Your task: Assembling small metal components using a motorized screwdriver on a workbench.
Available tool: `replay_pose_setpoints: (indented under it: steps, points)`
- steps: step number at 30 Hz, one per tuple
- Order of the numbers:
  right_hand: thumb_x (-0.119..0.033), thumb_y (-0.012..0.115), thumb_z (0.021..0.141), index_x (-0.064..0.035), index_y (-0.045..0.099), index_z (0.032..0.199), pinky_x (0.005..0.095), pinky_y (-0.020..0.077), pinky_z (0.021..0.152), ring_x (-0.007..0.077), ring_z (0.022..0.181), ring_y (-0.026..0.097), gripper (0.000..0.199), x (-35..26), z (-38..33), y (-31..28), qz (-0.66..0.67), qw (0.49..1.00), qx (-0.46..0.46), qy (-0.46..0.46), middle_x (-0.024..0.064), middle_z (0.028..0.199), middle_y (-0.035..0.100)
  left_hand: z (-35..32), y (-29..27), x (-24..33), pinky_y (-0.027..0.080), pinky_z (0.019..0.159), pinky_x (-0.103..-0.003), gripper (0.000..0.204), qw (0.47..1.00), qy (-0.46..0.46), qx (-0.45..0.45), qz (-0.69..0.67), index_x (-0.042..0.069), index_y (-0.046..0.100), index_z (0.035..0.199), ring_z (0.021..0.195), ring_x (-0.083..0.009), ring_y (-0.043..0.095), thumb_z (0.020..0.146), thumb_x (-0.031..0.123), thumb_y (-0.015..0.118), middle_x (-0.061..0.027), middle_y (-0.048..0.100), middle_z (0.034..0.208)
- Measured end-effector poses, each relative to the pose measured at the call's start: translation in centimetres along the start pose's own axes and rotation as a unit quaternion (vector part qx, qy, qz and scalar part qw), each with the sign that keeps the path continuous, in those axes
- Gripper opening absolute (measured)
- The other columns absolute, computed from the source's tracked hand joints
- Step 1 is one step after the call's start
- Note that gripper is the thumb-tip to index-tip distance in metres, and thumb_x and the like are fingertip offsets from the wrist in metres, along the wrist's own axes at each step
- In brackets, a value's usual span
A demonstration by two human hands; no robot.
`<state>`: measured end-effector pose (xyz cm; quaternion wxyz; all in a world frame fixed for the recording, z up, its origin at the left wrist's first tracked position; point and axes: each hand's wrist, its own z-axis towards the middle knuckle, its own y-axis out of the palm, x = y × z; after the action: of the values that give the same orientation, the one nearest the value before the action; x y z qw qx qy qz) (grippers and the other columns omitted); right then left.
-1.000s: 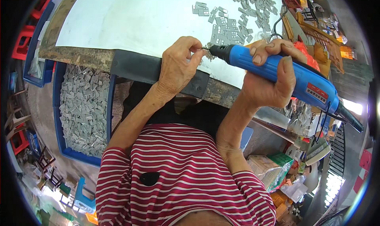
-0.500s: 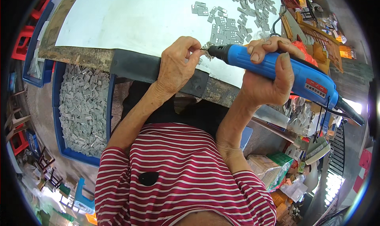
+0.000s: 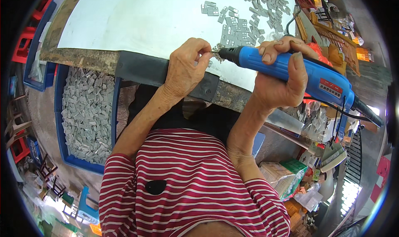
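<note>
On the table (image 3: 79, 58) lies a sheet (image 3: 141, 21) with loose plates (image 3: 239, 31) at its far right, the power tool (image 3: 318, 79) in the right hand (image 3: 280, 89) before them, its tip beside the left hand (image 3: 187, 66), a filled bin (image 3: 85, 165) at the person's left and boxes (image 3: 276, 175) at the right.

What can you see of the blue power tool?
The blue power tool is long, rounded and plastic-looking, with a black nose, partly red label and black cord at its rear. It lies slantwise in the right hand, nose over the table, pointing left toward the left hand. Can't tell if it's running.
</note>
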<state>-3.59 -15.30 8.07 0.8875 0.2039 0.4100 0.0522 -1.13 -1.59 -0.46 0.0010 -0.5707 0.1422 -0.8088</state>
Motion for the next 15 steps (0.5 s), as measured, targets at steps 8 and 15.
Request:
replay_pose_setpoints:
  steps: [8, 15]
  points:
    - [0.000, 0.052, 0.074, 0.0040, 0.051, 0.097, 0.0336, 0.0445, 0.053, 0.0204, 0.052, 0.050, 0.023, 0.17, 0.09, 0.24, 0.050, 0.998, 0.038, -0.005, 0.0192, 0.076, 0.053, 0.02, -0.19, 0.13, 0.047, 0.060, -0.028, 0.010, 0.999, -0.020, -0.017, -0.022, -0.002, 0.056, 0.084, 0.067, -0.0197, 0.059, 0.074, 0.000, 0.060, -0.0119, 0.058, 0.077]
    - [-0.011, 0.049, 0.077, 0.0024, 0.053, 0.099, 0.0370, 0.0413, 0.061, 0.0215, 0.058, 0.051, 0.026, -0.14, -0.50, -0.13, -0.019, 0.999, 0.035, 0.010, 0.0160, 0.079, 0.052, -0.12, -0.26, 0.26, 0.046, 0.060, -0.029, 0.009, 0.999, -0.010, -0.028, -0.021, -0.002, 0.056, 0.082, 0.066, -0.0210, 0.058, 0.073, 0.000, 0.060, -0.0121, 0.058, 0.076]
